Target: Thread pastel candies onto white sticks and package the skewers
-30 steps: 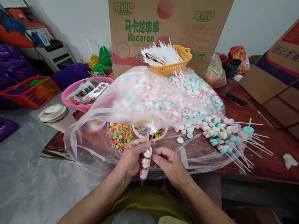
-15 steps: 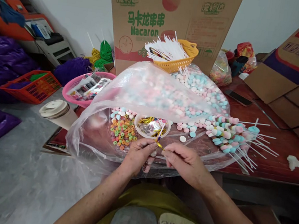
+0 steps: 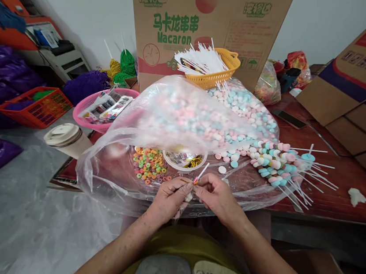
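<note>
My left hand (image 3: pixel 169 197) is closed around a candy skewer (image 3: pixel 200 174), whose white stick pokes up between my two hands. My right hand (image 3: pixel 216 195) pinches a gold twist tie at the top of that skewer. Just beyond my hands stands a small white bowl (image 3: pixel 183 160) of gold ties, with a heap of coloured ring candies (image 3: pixel 148 165) to its left. A big clear plastic bag (image 3: pixel 185 115) of pink, blue and white candies lies behind. Finished candy skewers (image 3: pixel 279 164) are piled at the right on the plastic sheet.
A yellow basket of white sticks (image 3: pixel 211 67) sits before a tall Macaron carton (image 3: pixel 204 19). A pink basket (image 3: pixel 104 109) and a lidded paper cup (image 3: pixel 64 138) are at the left. A phone (image 3: pixel 288 119) and flattened cartons (image 3: pixel 359 87) lie on the red table at the right.
The wrapped skewer was upright between my hands, then dropped lower in my left hand. My right hand came in to pinch the gold tie at its top.
</note>
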Action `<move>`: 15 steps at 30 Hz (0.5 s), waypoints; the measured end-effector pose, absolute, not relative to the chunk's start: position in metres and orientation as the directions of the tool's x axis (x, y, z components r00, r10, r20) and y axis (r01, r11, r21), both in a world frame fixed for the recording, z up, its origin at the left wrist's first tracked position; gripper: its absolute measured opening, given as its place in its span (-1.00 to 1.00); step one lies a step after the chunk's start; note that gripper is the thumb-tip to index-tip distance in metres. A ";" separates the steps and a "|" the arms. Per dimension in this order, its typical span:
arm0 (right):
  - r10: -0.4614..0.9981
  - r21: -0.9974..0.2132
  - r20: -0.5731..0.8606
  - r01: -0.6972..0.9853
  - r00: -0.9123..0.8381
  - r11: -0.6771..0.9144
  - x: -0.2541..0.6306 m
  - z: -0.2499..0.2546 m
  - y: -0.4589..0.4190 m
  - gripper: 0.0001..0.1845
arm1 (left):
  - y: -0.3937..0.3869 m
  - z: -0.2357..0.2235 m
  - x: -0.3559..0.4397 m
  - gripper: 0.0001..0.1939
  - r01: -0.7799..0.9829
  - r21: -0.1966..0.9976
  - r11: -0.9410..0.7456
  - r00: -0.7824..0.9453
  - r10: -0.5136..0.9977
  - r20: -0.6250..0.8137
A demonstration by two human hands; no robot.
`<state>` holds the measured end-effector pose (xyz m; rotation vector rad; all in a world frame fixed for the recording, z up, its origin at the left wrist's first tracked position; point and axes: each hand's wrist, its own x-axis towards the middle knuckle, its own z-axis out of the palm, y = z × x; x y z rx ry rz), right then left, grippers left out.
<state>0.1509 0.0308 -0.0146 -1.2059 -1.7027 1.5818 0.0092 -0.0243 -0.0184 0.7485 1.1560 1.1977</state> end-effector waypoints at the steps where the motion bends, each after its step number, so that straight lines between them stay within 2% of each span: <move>1: 0.861 -0.967 -0.138 0.253 -0.489 -0.011 0.153 -0.012 0.029 -0.73 | -0.023 -0.020 0.008 -0.71 -0.338 0.910 0.241 -0.010 0.966 -0.260; 3: 0.783 -0.951 0.000 0.241 -0.622 0.191 0.159 -0.003 0.028 -0.79 | -0.020 -0.020 0.003 -0.67 -0.414 0.844 0.342 0.167 0.940 -0.299; 5: 0.612 -0.882 0.131 0.190 -0.780 0.431 0.165 0.008 0.027 -0.75 | -0.017 -0.019 -0.003 -0.63 -0.452 0.737 0.503 0.367 0.858 -0.360; 8: 0.429 -0.776 0.244 0.090 -0.870 0.624 0.170 0.018 0.030 -0.70 | -0.013 -0.016 -0.006 -0.57 -0.458 0.661 0.594 0.469 0.793 -0.388; 10: 0.490 -0.753 0.255 0.148 -0.834 0.642 0.170 0.017 0.032 -0.71 | -0.011 -0.015 -0.002 -0.53 -0.490 0.661 0.568 0.433 0.817 -0.382; 12: 0.633 -0.717 0.279 0.281 -0.722 0.637 0.170 0.012 0.033 -0.68 | -0.011 -0.016 0.008 -0.50 -0.526 0.672 0.521 0.350 0.853 -0.387; 13: 0.679 -0.678 0.320 0.341 -0.661 0.651 0.171 0.010 0.034 -0.67 | -0.012 -0.017 0.014 -0.50 -0.547 0.685 0.482 0.284 0.876 -0.390; 15: 0.675 -0.538 0.457 0.425 -0.579 0.728 0.175 0.005 0.034 -0.70 | -0.013 -0.019 0.028 -0.48 -0.567 0.746 0.349 0.083 0.925 -0.370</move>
